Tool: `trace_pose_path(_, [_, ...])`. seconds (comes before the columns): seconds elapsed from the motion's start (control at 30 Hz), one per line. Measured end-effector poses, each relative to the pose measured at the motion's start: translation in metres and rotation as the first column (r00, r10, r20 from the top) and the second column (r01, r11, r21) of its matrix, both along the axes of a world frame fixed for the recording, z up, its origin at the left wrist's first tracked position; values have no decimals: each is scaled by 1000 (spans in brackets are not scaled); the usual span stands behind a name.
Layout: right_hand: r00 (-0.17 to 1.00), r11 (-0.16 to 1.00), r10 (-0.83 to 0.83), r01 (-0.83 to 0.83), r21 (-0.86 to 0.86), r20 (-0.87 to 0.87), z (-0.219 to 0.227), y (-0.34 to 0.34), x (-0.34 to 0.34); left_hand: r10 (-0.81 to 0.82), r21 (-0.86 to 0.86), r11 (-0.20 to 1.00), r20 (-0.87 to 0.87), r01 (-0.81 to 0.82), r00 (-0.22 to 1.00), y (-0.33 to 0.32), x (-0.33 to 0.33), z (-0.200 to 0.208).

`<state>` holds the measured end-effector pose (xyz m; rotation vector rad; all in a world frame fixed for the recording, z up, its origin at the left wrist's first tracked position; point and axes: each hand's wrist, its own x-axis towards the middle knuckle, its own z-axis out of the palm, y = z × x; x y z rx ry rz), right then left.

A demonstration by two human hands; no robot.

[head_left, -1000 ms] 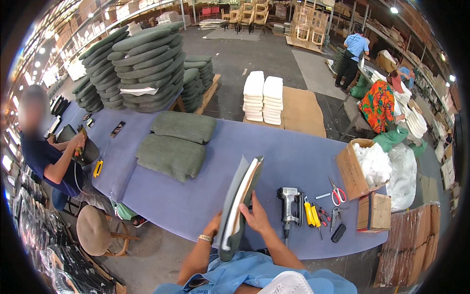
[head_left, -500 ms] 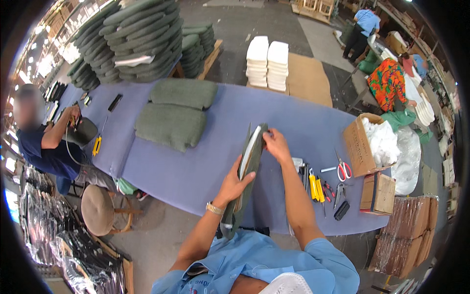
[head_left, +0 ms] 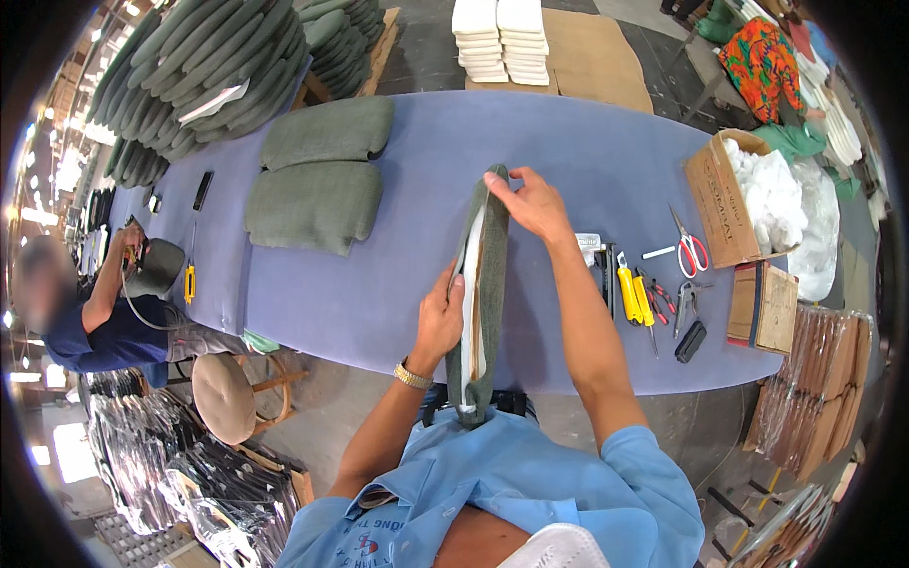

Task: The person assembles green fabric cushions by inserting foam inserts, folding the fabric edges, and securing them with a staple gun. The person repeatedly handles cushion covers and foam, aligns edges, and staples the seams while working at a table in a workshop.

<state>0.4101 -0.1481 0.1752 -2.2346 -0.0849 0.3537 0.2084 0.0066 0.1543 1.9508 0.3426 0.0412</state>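
Note:
I hold a dark green fabric-covered cushion (head_left: 493, 275) on edge over the table's near side, its long axis pointing away from me. White padding and a thin brown board edge show along its open side. My left hand (head_left: 441, 320) grips the left side around the middle, fingers partly hidden. At the far end, my right hand (head_left: 532, 204) pinches the top corner, thumb laid over the fabric. Two folded-looking green cushion pieces (head_left: 314, 204) lie on the table left of my hands.
The blue-covered table (head_left: 426, 133) bears yellow-handled cutters (head_left: 628, 286), red-handled scissors (head_left: 693, 254), a staple gun (head_left: 686, 308) and a carton (head_left: 717, 204) of white stuffing at right. Tall green cushion stacks (head_left: 218, 76) stand far left. A co-worker (head_left: 104, 312) works at the left end.
The cushion has turned so that its open side faces up more. My right hand has shifted its grip at the far end, thumb now over the corner. The whole view has tilted.

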Motion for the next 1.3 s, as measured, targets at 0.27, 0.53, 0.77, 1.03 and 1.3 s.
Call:
trace_pose_path(0.27, [996,999,-51,51,9,71,-12,-4,7,-142,75,987,-24,144,990,28,34,18])
trace_pose_path(0.53, [1000,970,-28,24,240,13,-11,1,-5,-301,299,929,278,216,912,29,168,23])
trace_pose_path(0.77, [995,987,-48,33,160,88,-6,12,-2,-231,1,972,234,237,945,15,190,3])
trace_pose_path(1.03, [921,978,160,-99,-184,355,6,28,-20,57,-404,907,401,121,914,-4,178,-37])
trace_pose_path(1.3, [979,877,-169,98,470,110,-23,10,-47,66,-446,883,425,145,903,9,163,-36])
